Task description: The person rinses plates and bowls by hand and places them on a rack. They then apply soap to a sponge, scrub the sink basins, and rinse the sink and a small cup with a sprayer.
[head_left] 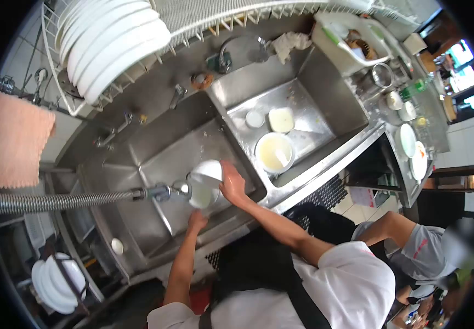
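Observation:
Over the middle sink basin, my right hand grips a tilted white bowl by its side. My left hand is closed on the near edge of a second pale bowl, which sits just below the first and seems to have cloudy liquid inside. A spray nozzle on a metal hose hangs beside both bowls, at their left. In the right basin stand a round bowl of yellowish liquid, a squarish dish and a small round dish.
White plates stand in a wire rack above the sinks. A white tub, a metal container and several dishes are on the right counter. A co-worker is close at my right. A pink cloth hangs at left.

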Demonstrator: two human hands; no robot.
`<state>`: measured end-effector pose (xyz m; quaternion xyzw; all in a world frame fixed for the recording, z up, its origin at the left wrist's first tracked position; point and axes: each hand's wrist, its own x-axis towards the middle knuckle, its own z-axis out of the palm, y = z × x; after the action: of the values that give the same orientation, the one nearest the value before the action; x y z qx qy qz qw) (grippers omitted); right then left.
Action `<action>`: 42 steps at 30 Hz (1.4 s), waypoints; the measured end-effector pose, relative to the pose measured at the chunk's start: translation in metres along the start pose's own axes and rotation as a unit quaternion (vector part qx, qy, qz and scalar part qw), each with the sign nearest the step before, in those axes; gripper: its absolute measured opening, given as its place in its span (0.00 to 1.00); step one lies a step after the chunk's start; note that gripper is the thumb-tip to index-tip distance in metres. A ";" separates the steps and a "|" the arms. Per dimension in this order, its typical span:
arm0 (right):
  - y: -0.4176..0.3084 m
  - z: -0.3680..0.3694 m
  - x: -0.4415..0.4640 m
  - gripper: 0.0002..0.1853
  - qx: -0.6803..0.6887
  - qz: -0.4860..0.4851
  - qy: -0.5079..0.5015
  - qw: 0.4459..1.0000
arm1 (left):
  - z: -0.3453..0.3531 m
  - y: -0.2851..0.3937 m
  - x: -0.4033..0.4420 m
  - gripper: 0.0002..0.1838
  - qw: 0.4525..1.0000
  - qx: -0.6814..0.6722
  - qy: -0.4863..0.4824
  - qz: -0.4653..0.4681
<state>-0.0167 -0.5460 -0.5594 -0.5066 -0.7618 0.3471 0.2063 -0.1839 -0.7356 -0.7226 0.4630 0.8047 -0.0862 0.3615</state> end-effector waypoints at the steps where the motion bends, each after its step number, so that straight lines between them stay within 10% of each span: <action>1: 0.001 -0.016 -0.001 0.37 0.011 -0.052 0.047 0.997 | 0.018 -0.011 0.024 0.35 1.000 -0.004 -0.003 0.026; 5: -0.044 -0.142 -0.005 0.32 0.025 -0.167 0.162 0.972 | 0.041 0.001 0.091 0.52 0.990 0.088 0.033 0.109; 8: -0.077 -0.229 0.004 0.21 -0.018 -0.327 0.301 0.896 | 0.064 0.017 0.130 0.45 0.992 -0.092 -0.073 0.050; 16: -0.164 -0.370 0.116 0.19 -0.219 -0.571 0.481 0.628 | 0.029 0.025 0.103 0.33 0.964 -0.263 0.031 0.007; 18: -0.174 -0.383 0.158 0.21 -0.254 -0.562 0.453 0.643 | 0.027 0.008 0.113 0.34 0.869 -0.489 0.057 -0.050; 19: -0.176 -0.388 0.177 0.22 -0.262 -0.571 0.440 0.641 | -0.012 0.014 0.077 0.28 0.668 -0.737 -0.101 -0.009; 21: -0.170 -0.382 0.208 0.25 -0.280 -0.534 0.443 0.664 | -0.013 -0.008 0.085 0.20 0.468 -0.871 -0.140 -0.057; 24: -0.167 -0.369 0.221 0.29 -0.300 -0.477 0.452 0.691 | -0.008 -0.018 0.082 0.17 0.314 -0.945 -0.079 0.039; 28: -0.136 -0.272 0.163 0.28 -0.122 -0.353 0.575 0.728 | -0.022 -0.007 0.036 0.18 0.250 -0.962 -0.029 0.107; 31: -0.062 -0.103 0.059 0.29 0.123 -0.124 0.306 0.936 | -0.066 0.018 -0.018 0.17 0.236 -0.969 0.003 0.079; 34: -0.021 0.006 -0.005 0.38 0.123 -0.042 -0.150 0.980 | -0.075 0.013 -0.013 0.16 0.316 -0.946 -0.026 0.071; 35: -0.011 0.034 -0.020 0.38 0.144 -0.027 -0.168 0.975 | -0.057 -0.002 0.008 0.15 0.341 -0.933 -0.079 0.079; 37: 0.011 0.080 -0.033 0.47 0.062 -0.138 -0.155 0.976 | -0.048 0.009 0.037 0.23 0.582 -0.806 -0.108 0.022; 38: 0.028 0.108 -0.034 0.49 0.131 -0.035 -0.170 0.976 | -0.051 0.043 0.030 0.18 0.632 -0.772 -0.070 0.023; 40: 0.088 0.178 -0.024 0.45 0.162 0.086 -0.168 0.969 | -0.062 0.077 0.029 0.31 0.991 -0.133 -0.007 0.010; 42: 0.104 0.186 -0.019 0.36 0.252 0.240 -0.104 0.932 | -0.093 0.111 -0.005 0.19 0.998 -0.065 0.001 0.011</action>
<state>-0.0673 -0.5976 -0.7611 -0.5666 -0.5227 0.6173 0.1571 -0.1388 -0.6331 -0.6304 0.4476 0.8036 -0.0297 0.3912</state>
